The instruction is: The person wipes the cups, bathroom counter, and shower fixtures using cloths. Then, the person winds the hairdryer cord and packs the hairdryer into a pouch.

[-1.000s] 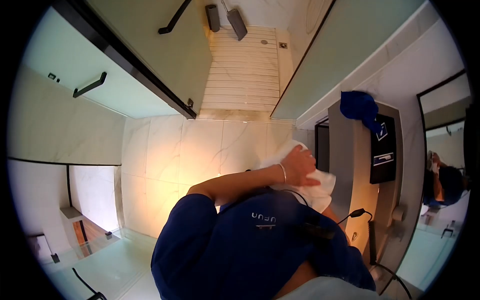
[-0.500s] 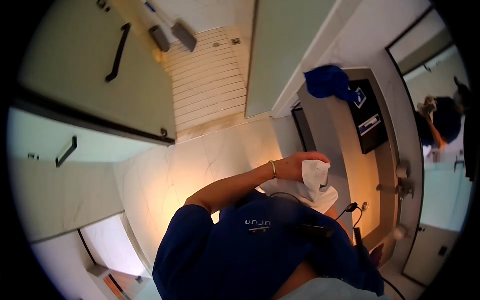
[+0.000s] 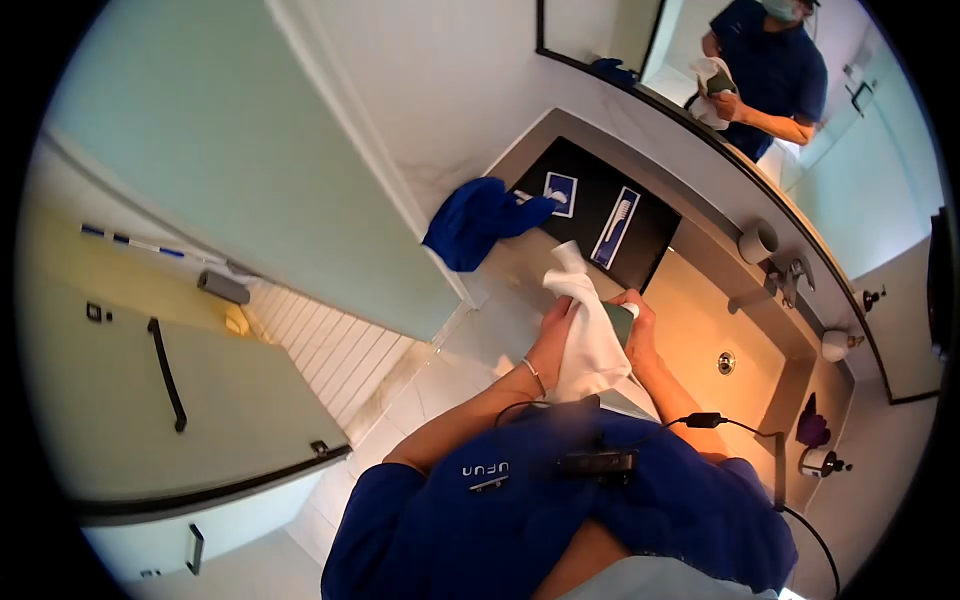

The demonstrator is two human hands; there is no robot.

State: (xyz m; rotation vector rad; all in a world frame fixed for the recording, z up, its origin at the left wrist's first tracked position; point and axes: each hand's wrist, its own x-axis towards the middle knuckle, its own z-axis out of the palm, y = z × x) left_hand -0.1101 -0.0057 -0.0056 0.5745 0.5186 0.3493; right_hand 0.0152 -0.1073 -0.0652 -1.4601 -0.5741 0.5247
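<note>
Head view: left fingers (image 3: 561, 310) clamp white cloth (image 3: 590, 348); right fingers (image 3: 627, 297) wrap a green object (image 3: 618, 322).

Green object (image 3: 622, 321) partly behind white cloth (image 3: 588, 348)

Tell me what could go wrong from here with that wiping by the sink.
The green item, partly wrapped in the white cloth between the left hand and right hand, might slip and knock the sink.

The cloth's loose end reaches toward the black tray and could drag the toothbrush packet.

The black cable passes near the pump bottle and might snag it.
</note>
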